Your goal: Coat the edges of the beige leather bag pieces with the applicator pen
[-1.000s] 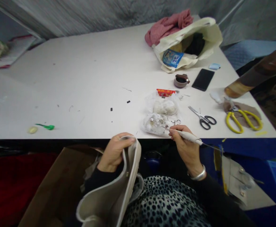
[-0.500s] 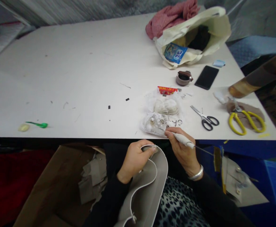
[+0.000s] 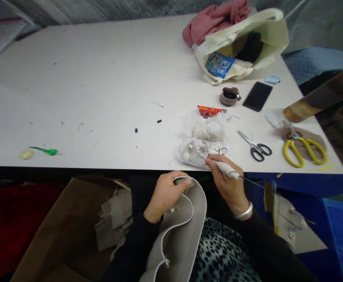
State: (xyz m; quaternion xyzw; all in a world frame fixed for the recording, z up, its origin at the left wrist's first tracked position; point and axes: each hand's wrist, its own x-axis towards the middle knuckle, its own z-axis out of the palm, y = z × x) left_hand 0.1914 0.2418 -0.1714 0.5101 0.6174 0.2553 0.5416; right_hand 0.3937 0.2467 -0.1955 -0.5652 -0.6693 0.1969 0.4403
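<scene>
Gripping curved grey leather panel, left hand; possibly plastic-handled tool

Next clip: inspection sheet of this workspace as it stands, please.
Surface: white table, scuffed, small scraps scattered.
Job's things: grey panel with white edging over the lap; white-handled tool, tip at a clear bag of small parts.
Clutter: black scissors, yellow scissors, phone, tote bag, pink cloth, green plastic piece.
Hands: left hand grips the grey panel's top edge; right hand holds the white-handled tool.
Cables: thin dark line trails from the tool's rear; cord or rod, cannot tell.
Surroundings: cardboard box lower left; blue structure right.
</scene>
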